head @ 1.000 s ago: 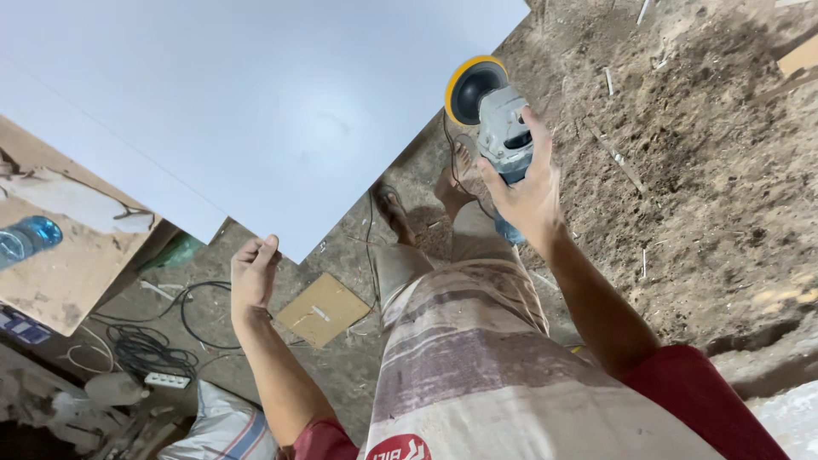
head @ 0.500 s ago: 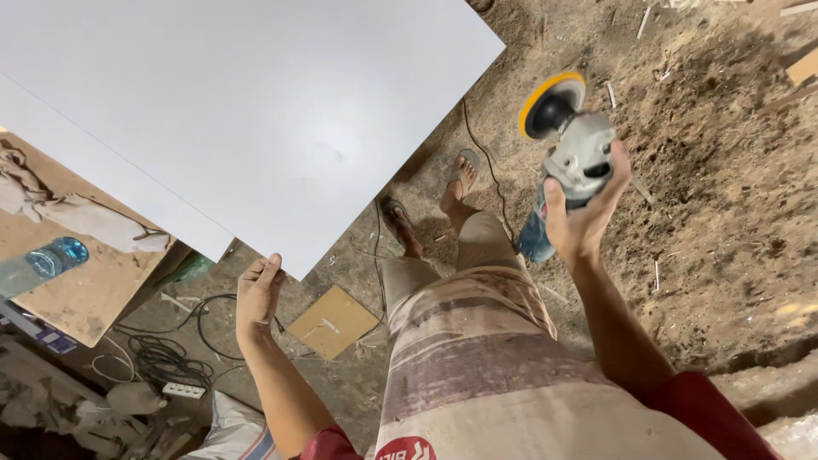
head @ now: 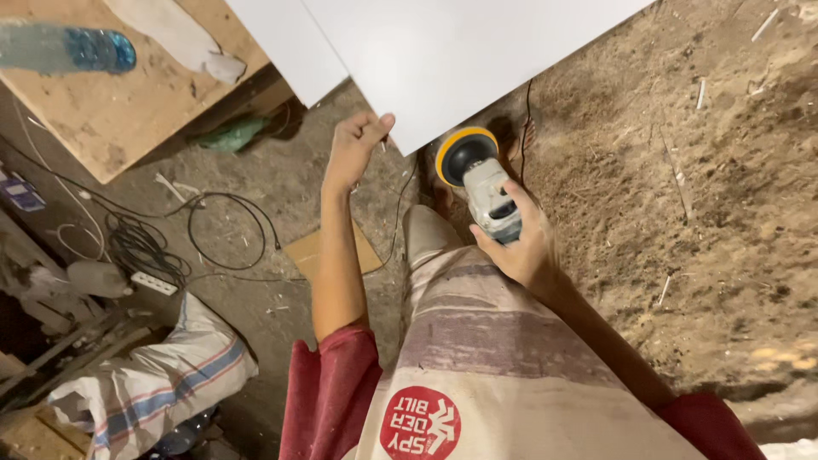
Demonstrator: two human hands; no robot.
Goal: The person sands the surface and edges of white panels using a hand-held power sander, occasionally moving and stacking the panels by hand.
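Left hand: fingers curled closed on the corner edge of the white panel, thumb side up. Half a second earlier this hand hung open below the panel, touching nothing; it has since risen to the edge.

Right hand: fingers wrapped tight round the grey body of the sander. The tool's yellow-rimmed disc sits just beside the panel's lower edge, near the left hand. Earlier the sander was held well out to the right over the dirt, disc tilted upward; it has now been brought inward and lower.

White panel: fills the upper middle of the view, slanted; a second white strip lies along its left edge. It showed far more surface before; most is now cut off at the top.

Apron: striped sack cloth over red sleeves, with a round red printed mark.

Plywood tabletop: upper left, carrying a blue bottle, blurred, and a pale rag. Both have shifted upward in view since earlier.

Floor: dirt and debris on the right; black cables, a white power strip, a cardboard square partly hidden behind the left forearm, a striped sack.

Hard to make out: whether the disc touches the panel; the feet, mostly hidden below the sander; clutter at the left edge.
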